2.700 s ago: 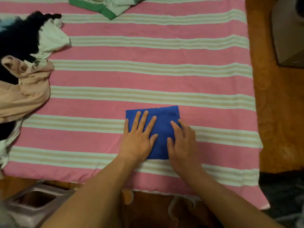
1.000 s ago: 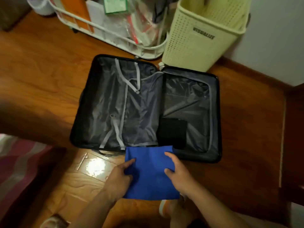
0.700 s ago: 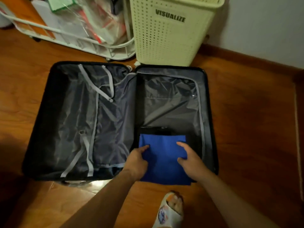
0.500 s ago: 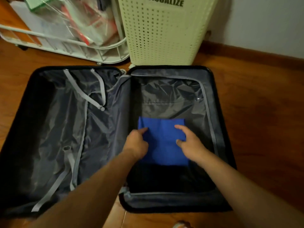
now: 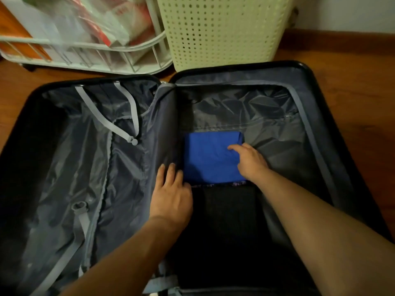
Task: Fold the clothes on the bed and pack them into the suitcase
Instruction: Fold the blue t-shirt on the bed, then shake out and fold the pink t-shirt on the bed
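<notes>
Both bare forearms reach forward and down. Left hand [image 5: 171, 197] lies palm-down, fingers straight and together. Right hand [image 5: 249, 161] is palm-down, index finger extended, other fingers loosely bent.

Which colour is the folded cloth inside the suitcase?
Bright blue, plain; the folded cloth shows best in the head view.

suitcase lining [image 5: 245, 107]: shiny crinkled cloth | blue garment [image 5: 209, 159]: matt cloth | basket [image 5: 224, 28]: perforated plastic | floor [image 5: 352, 71]: glossy wood
</notes>
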Tool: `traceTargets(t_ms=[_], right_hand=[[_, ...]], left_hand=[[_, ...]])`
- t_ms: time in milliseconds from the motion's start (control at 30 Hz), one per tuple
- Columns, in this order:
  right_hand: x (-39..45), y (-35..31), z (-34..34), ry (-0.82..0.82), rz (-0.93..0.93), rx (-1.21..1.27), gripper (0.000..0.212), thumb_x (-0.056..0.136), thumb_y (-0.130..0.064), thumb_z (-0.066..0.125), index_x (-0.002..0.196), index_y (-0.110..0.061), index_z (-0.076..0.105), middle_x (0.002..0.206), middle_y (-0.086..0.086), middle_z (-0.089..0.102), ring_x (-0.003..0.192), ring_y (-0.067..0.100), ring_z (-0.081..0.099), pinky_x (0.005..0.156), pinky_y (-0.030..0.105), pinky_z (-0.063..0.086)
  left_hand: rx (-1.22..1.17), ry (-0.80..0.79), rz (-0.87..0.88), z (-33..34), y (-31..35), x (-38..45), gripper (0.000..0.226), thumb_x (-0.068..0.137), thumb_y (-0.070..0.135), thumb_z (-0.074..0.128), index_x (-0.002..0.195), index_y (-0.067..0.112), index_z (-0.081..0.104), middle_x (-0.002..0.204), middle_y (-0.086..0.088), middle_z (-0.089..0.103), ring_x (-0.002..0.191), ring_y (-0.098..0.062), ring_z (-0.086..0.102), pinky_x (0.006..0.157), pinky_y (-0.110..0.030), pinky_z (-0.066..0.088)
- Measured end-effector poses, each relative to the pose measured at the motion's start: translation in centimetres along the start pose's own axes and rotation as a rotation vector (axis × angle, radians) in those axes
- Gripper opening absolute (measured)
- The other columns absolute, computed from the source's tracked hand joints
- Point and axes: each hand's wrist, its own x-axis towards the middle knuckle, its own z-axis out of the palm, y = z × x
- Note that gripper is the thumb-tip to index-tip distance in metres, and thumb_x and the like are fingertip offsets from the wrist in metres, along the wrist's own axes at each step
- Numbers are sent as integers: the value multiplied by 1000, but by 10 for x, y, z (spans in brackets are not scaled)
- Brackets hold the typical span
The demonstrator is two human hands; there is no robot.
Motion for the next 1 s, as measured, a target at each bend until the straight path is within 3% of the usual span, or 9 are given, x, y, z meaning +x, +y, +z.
traceTargets(t_ms=[67, 167, 233, 400, 567, 633, 733, 867, 1000], right_hand=[[2, 0, -7, 9, -1, -11, 69, 90, 14, 43, 144, -28, 51, 141, 7, 45, 129, 30, 48, 106, 36, 43], [3, -4, -1, -30, -31, 13, 71, 90, 18, 40, 142, -27, 55, 139, 8, 47, 128, 28, 49, 102, 28, 43], [1, -8, 6, -54, -46, -12, 70, 92, 17, 40, 145, -27, 52, 138, 9, 45, 125, 29, 50, 102, 31, 44], [-20, -35, -21, -39, 106, -131, 64, 99, 1, 44, 155, -30, 37, 146, 9, 35, 124, 32, 48, 103, 36, 43], [-98, -99, -71, -90, 178, -240, 56, 97, -7, 57, 150, -23, 44, 147, 11, 37, 126, 30, 50, 102, 36, 44], [-146, -135, -90, -169, 208, -224, 53, 98, -7, 54, 149, -21, 46, 147, 10, 37, 126, 31, 50, 104, 37, 43], [-224, -197, -109, -306, 216, -173, 49, 97, -7, 53, 144, -20, 50, 147, 9, 43, 127, 29, 51, 109, 39, 43], [-320, -312, -132, -454, 152, -71, 37, 100, -13, 49, 135, -22, 59, 139, 6, 57, 123, 26, 56, 107, 37, 46], [-411, -465, -157, -496, 16, -52, 27, 99, -15, 48, 110, -31, 68, 125, 6, 64, 114, 28, 60, 99, 38, 51]], left_hand=[[-74, -2, 14, -2, -7, -8, 59, 94, 41, 28, 120, 15, 74, 139, -16, 59, 144, -39, 39, 121, -55, 13], [-85, 40, 10, 4, -5, -12, 77, 97, 55, -2, 157, 23, 35, 164, -11, 28, 156, -34, 6, 125, -53, -4], [-71, -3, 20, 3, -5, -13, 69, 102, 55, 4, 161, 22, 19, 169, -11, 13, 156, -33, -9, 123, -54, -12], [-121, 17, 49, 2, -13, -29, 64, 107, 50, 20, 162, 17, 16, 170, -12, 5, 155, -33, -14, 124, -52, -13], [-315, -45, 7, -37, -35, -92, 61, 105, 38, 32, 161, 17, 20, 169, -10, 10, 156, -33, -5, 127, -46, -2], [-436, -95, -56, -62, -58, -135, 57, 102, 35, 40, 156, 17, 33, 164, -9, 24, 154, -32, 10, 126, -43, 11], [-567, -209, -153, -108, -103, -208, 48, 95, 33, 50, 140, 17, 52, 145, -10, 47, 137, -32, 39, 113, -42, 33], [-745, -324, -358, -181, -175, -319, 33, 96, 29, 50, 122, 15, 65, 127, -14, 63, 117, -37, 59, 97, -43, 50], [-939, -271, -549, -252, -257, -460, 30, 99, 26, 47, 117, 16, 69, 121, -14, 69, 114, -37, 62, 91, -40, 51]])
